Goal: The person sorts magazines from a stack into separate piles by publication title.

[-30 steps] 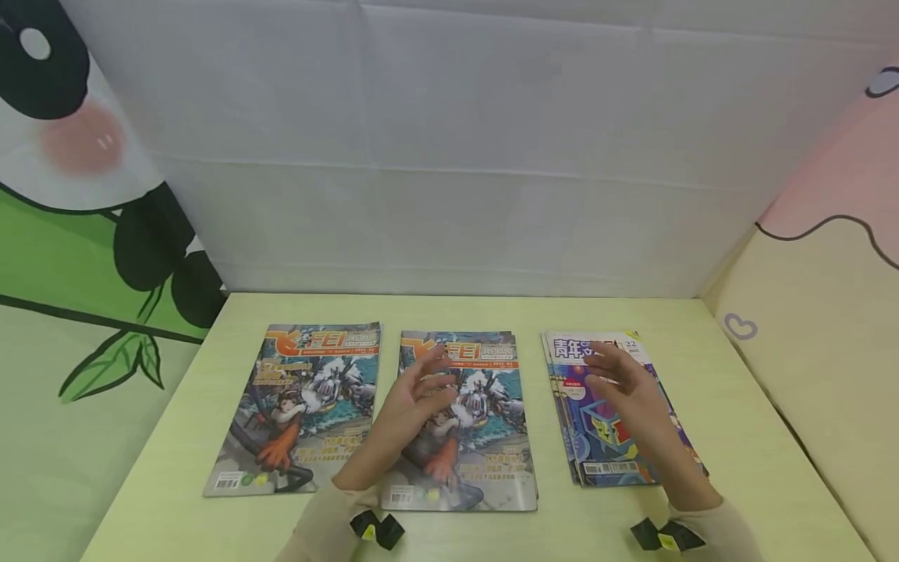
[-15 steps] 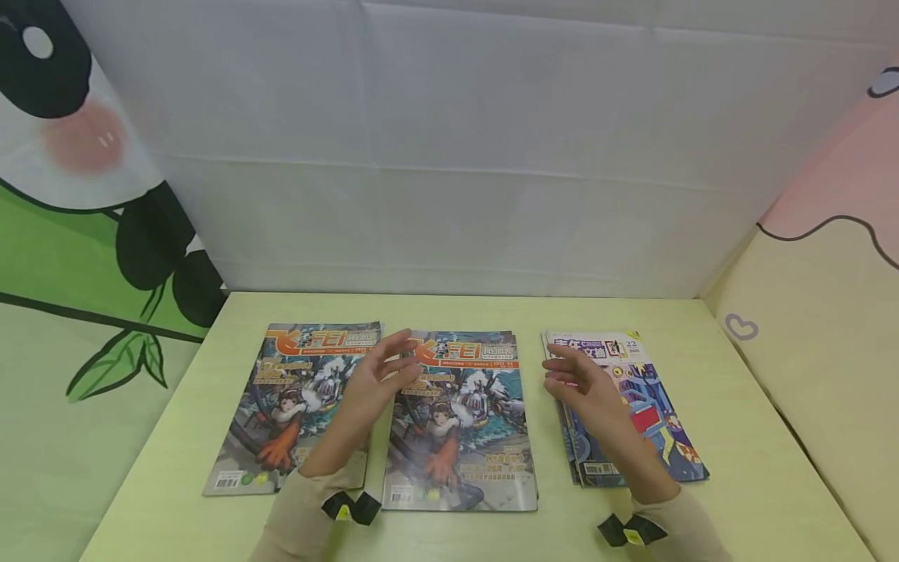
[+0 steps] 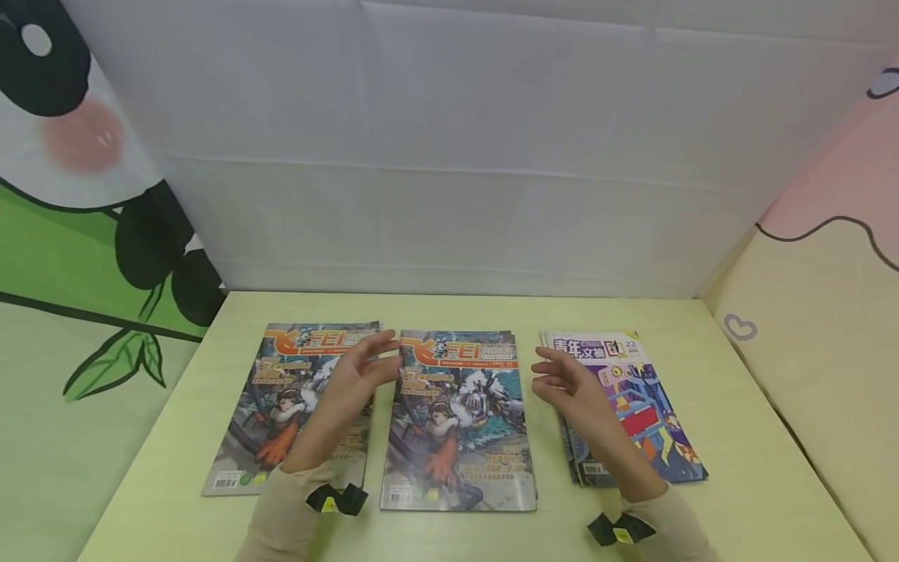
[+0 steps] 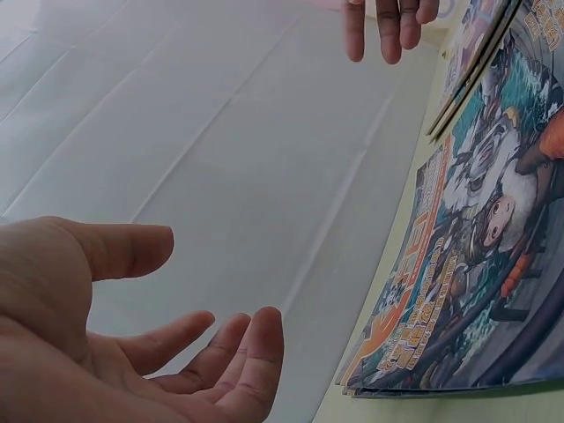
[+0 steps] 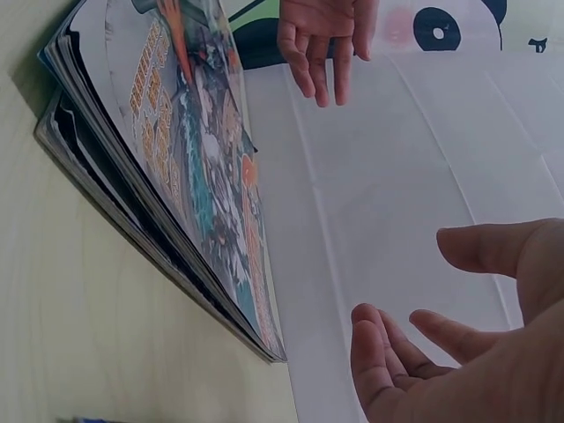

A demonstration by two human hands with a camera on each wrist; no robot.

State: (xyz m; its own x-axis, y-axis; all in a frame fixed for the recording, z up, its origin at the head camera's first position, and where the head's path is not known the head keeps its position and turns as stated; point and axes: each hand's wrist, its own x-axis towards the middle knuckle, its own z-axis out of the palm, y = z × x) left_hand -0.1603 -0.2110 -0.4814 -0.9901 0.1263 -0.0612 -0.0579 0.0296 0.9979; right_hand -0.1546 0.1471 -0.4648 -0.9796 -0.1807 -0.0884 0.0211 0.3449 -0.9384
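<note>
Tabletop (image 3: 740,445), relaxed hands (image 3: 349,386) (image 3: 572,394) above magazines (image 3: 281,417) (image 3: 649,414)

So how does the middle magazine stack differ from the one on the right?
The middle stack has a grey and teal cover with orange lettering; the right stack has a purple and blue cover. The middle stack's top magazine looks larger than the right stack's. In the head view, the right hand blocks part of the right stack, but not the middle one. Both lie face up on the table.
</note>
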